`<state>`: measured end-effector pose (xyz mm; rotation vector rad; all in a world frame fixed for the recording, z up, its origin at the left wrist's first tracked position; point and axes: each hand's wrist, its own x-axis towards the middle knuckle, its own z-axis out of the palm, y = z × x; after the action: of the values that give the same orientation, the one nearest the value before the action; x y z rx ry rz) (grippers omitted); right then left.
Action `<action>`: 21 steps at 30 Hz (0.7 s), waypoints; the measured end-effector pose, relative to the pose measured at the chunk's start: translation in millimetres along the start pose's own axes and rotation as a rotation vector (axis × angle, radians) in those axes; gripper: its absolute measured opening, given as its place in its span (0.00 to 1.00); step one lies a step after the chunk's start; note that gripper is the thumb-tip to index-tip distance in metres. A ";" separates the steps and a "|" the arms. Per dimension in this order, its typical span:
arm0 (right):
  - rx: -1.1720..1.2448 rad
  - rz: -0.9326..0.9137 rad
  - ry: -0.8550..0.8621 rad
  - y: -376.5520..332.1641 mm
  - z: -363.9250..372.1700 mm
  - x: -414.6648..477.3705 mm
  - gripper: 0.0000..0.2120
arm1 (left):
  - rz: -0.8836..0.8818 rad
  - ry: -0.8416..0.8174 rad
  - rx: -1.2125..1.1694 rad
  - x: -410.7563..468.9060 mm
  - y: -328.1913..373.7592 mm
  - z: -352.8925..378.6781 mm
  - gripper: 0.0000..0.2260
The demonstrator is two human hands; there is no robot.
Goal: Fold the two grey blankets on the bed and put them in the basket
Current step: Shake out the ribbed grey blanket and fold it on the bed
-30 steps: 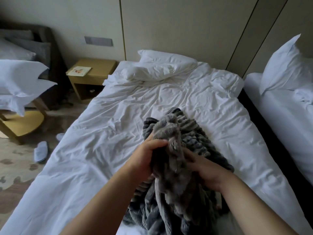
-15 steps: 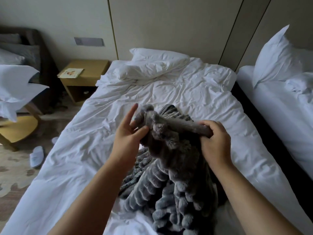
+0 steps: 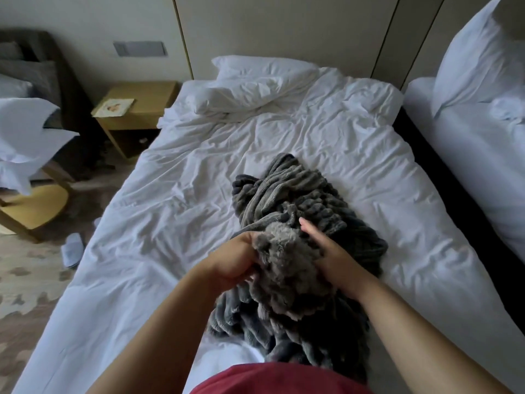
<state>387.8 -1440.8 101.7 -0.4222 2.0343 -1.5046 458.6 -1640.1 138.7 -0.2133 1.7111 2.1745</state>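
While between hands [image 3: 231, 264] [image 3: 331, 251], blanket [image 3: 284, 189] amid bare sheet [image 3: 184, 194].

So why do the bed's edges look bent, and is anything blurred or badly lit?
Head view: the wide lens splays the edges of the bed and tilts the wall seams. Head view again: the light is dim, soft and bluish, with no glare or hard shadows. Same head view: blur smears the fluffy grey blanket bunched between the left hand and right hand.
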 end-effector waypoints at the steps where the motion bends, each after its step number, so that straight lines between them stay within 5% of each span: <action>1: -0.024 0.009 -0.065 -1.4 0.0 0.0 0.30 | 0.013 -0.079 -0.019 0.6 4.6 2.1 0.15; 3: -0.282 0.052 -0.179 -3.7 2.1 2.4 0.14 | 0.000 -0.191 -0.061 0.9 11.3 6.3 0.18; 6: -0.454 0.120 -0.121 -2.4 5.0 5.6 0.07 | -0.080 -0.109 -0.028 5.4 9.8 5.3 0.26; 8: -0.188 0.158 0.008 -9.3 -1.4 7.6 0.08 | -0.109 -0.069 0.053 6.4 1.7 5.7 0.30; 11: 0.212 0.092 0.209 -34.9 -20.7 13.1 0.15 | -0.153 -0.048 0.130 9.5 -10.6 12.6 0.20; 14: 0.171 -0.053 0.419 -60.0 -36.6 19.8 0.17 | -0.057 0.048 0.225 17.8 -7.9 21.2 0.12; 18: 0.071 -0.121 0.648 -75.2 -58.6 28.0 0.17 | 0.230 0.307 0.791 28.3 14.0 19.5 0.07; 21: 0.148 -0.232 0.823 -100.3 -72.3 31.0 0.18 | 0.352 0.373 0.860 24.7 44.8 13.0 0.04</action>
<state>311.3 -1434.7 203.4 0.0526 2.4978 -2.2108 420.5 -1631.8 174.3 -0.0856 2.8991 1.4357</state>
